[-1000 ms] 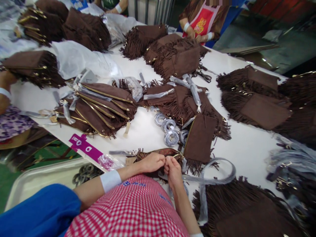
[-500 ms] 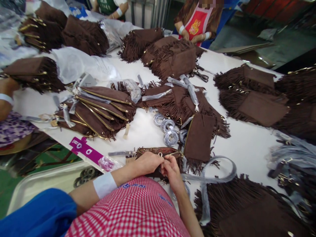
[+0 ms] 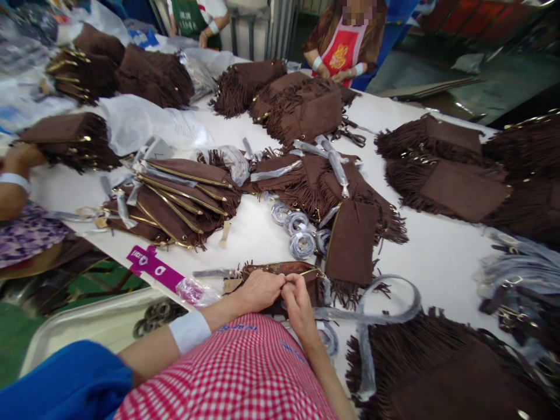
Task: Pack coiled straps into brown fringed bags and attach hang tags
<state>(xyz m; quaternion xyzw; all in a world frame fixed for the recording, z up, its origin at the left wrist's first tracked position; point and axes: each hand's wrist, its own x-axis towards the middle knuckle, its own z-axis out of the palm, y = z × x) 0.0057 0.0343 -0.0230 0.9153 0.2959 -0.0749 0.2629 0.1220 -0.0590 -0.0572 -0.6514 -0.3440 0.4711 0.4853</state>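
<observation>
Both hands meet over a brown fringed bag [image 3: 312, 286] with an unzipped top, at the table edge close to my body. My left hand [image 3: 263, 290] has its fingers closed in a pinch, and my right hand [image 3: 298, 303] pinches right against it. What lies between the fingertips is too small to make out. A wrapped strap [image 3: 385, 318] loops on the table to the right of my right hand. Just beyond the hands lies another brown bag [image 3: 352, 242] with a gold zip. Coiled wrapped straps [image 3: 301, 244] sit beside it.
A fan of zipped brown bags [image 3: 184, 201] lies left, near a purple card strip [image 3: 160, 271]. A large fringed bag [image 3: 459, 373] is at the right front. Wrapped straps [image 3: 520, 274] pile up at right. A tray [image 3: 83, 326] stands below the table edge. Several people are around.
The fingertips of both hands have come closer together over the bag, and a ring seen there is now hidden. The camera view has shifted slightly.
</observation>
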